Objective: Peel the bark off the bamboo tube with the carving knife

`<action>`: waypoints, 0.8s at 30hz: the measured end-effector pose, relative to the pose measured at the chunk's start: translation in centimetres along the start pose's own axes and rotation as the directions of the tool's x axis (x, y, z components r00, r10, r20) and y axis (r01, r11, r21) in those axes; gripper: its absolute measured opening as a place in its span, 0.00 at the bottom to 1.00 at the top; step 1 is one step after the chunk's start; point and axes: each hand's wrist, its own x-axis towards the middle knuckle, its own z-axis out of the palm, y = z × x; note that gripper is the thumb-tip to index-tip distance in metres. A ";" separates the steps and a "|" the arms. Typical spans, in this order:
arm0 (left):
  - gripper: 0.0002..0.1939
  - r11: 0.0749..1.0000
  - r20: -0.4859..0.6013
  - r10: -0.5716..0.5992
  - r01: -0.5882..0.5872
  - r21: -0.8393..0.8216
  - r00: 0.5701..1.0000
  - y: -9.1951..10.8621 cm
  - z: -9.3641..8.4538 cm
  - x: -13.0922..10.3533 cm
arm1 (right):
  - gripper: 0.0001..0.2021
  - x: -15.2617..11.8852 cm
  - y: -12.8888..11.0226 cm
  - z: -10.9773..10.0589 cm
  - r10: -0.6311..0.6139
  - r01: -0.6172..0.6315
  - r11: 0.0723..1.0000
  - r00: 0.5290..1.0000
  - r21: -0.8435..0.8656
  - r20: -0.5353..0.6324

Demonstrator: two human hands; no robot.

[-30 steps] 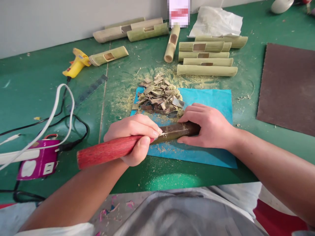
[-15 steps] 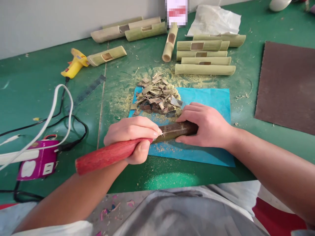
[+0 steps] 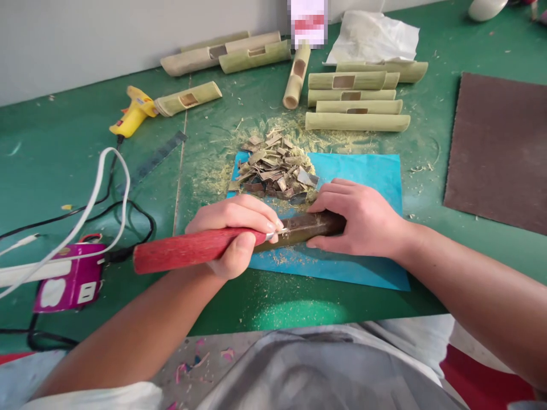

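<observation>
My left hand (image 3: 233,230) is closed around a carving tool with a thick red wooden handle (image 3: 192,250). Its short metal tip rests against a dark brown-green bamboo piece (image 3: 305,226) that lies over a blue sheet (image 3: 363,273). My right hand (image 3: 361,219) grips the bamboo's right end, thumb on the near side and fingers over the far side. Cut marks and pale fibres show on the bamboo's upper face. A heap of brown and green bamboo chips (image 3: 273,165) lies just beyond, partly on the sheet. The bamboo's left end is mostly hidden behind my left hand.
Several pale bamboo tubes with cut windows (image 3: 356,122) lie at the back. On the left are a yellow glue gun (image 3: 135,111), a ruler (image 3: 156,159), cables and a purple power box (image 3: 68,279). A brown mat (image 3: 496,154) sits at right.
The red handle has swung up to a flatter angle, and my left hand has turned and risen slightly with it. My right hand stays on the bamboo.
</observation>
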 end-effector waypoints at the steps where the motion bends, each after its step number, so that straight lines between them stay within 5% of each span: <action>1: 0.13 0.999 -0.004 -0.011 0.010 -0.050 1.000 0.0 0.0 0.0 | 0.15 0.0 0.0 0.0 0.002 -0.002 1.000 1.000 0.000 -0.001; 18: 0.09 0.996 0.013 0.091 -0.091 -0.008 0.996 0.3 0.1 0.5 | 0.15 0.0 0.0 0.0 0.019 -0.019 1.000 1.000 0.005 0.003; 24: 0.09 0.998 -0.019 0.038 -0.039 -0.050 0.999 -0.2 -0.1 0.0 | 0.15 0.0 0.0 0.0 0.020 -0.020 1.000 1.000 0.009 0.009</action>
